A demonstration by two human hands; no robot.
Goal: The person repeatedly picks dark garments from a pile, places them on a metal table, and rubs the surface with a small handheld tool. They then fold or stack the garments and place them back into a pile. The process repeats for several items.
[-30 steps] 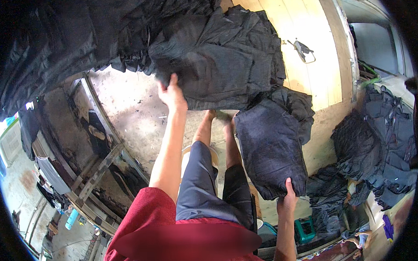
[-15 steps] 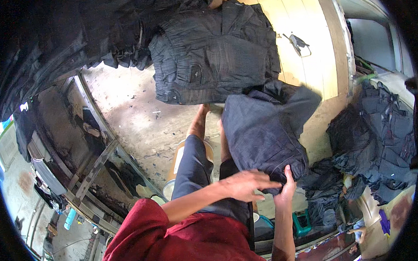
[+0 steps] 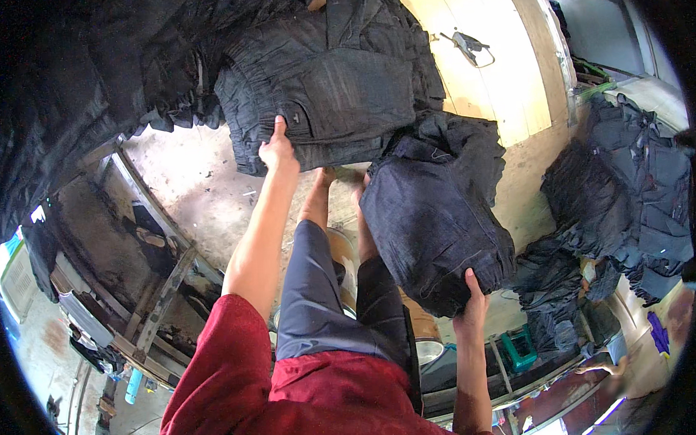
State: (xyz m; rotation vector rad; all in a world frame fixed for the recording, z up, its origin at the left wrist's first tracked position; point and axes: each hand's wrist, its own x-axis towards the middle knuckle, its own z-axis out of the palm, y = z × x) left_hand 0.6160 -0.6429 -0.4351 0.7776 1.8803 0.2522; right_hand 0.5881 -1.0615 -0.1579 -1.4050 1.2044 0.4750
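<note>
Black elastic-waist trousers (image 3: 344,102) lie folded in a thick stack across the far middle. My left hand (image 3: 279,149) grips their near left edge, thumb on top beside a pocket and fingers tucked beneath. To the right, a dark garment (image 3: 432,222) is draped in a folded bundle above my right thigh. Its lower right end is held by my right hand (image 3: 471,309), the thumb over the cloth and the other fingers hidden underneath. The bundle's far end overlaps or touches the black stack; which of these I cannot tell.
A large heap of black cloth (image 3: 105,80) fills the far left. More dark garments (image 3: 631,200) are piled at right, near a teal plastic item (image 3: 519,348). A small dark metal tool (image 3: 471,46) lies on pale boards (image 3: 504,82). A metal frame (image 3: 163,289) stands at left.
My left hand has left the dark garment beside my right hand and moved far left onto the black trousers. My right hand keeps hold. The view has shifted slightly.
</note>
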